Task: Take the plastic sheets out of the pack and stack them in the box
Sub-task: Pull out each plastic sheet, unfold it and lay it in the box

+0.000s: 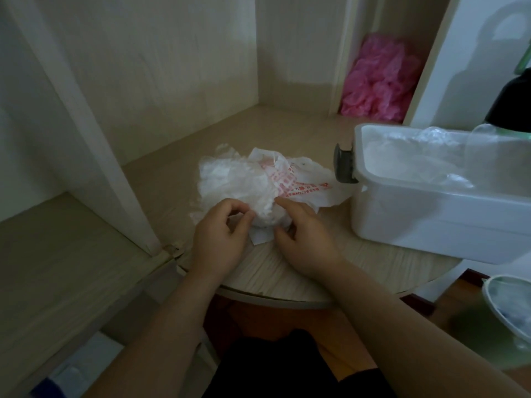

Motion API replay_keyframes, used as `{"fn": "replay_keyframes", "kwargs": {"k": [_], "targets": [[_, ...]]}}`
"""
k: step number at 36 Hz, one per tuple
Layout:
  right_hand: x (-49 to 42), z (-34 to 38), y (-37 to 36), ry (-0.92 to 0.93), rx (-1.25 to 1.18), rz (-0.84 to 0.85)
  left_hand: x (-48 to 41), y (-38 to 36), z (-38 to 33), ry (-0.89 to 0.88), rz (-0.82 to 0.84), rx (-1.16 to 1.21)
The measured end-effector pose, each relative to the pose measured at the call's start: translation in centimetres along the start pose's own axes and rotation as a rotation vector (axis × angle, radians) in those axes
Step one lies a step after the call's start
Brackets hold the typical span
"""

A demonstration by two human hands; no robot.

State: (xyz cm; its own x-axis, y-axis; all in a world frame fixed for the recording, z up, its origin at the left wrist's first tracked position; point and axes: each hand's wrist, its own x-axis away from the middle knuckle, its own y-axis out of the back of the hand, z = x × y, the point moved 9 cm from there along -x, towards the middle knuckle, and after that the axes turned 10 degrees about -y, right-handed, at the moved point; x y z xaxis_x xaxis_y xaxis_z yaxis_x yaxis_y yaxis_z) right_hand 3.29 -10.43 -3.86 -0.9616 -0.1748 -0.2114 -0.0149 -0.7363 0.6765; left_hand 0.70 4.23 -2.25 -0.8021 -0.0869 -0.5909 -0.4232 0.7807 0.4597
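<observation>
A crumpled white pack with red print lies on the wooden shelf, with a wad of thin clear plastic sheets bulging from its left side. My left hand pinches the near edge of the sheets with thumb and fingers. Just to its right, my right hand presses and grips the near end of the pack. At the right stands a white plastic box with a grey latch; several clear sheets lie inside it.
A wooden shelf with a curved front edge holds everything. A vertical cabinet panel rises on the left. Pink plastic bags sit in the back right nook. A dark bottle and a green bin are at the right.
</observation>
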Motion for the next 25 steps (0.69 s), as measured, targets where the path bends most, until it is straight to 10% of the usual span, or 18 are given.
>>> {"fn": "replay_keyframes", "kwargs": {"k": [13,25], "targets": [[-0.3,-0.3,-0.2,-0.029,-0.032,0.006,1.2,2.8,2.3,0.212,-0.342,0.101],[0.0,0.0,0.0,-0.036,0.009,0.016,0.2,0.0,0.8,0.064,0.023,-0.136]]}}
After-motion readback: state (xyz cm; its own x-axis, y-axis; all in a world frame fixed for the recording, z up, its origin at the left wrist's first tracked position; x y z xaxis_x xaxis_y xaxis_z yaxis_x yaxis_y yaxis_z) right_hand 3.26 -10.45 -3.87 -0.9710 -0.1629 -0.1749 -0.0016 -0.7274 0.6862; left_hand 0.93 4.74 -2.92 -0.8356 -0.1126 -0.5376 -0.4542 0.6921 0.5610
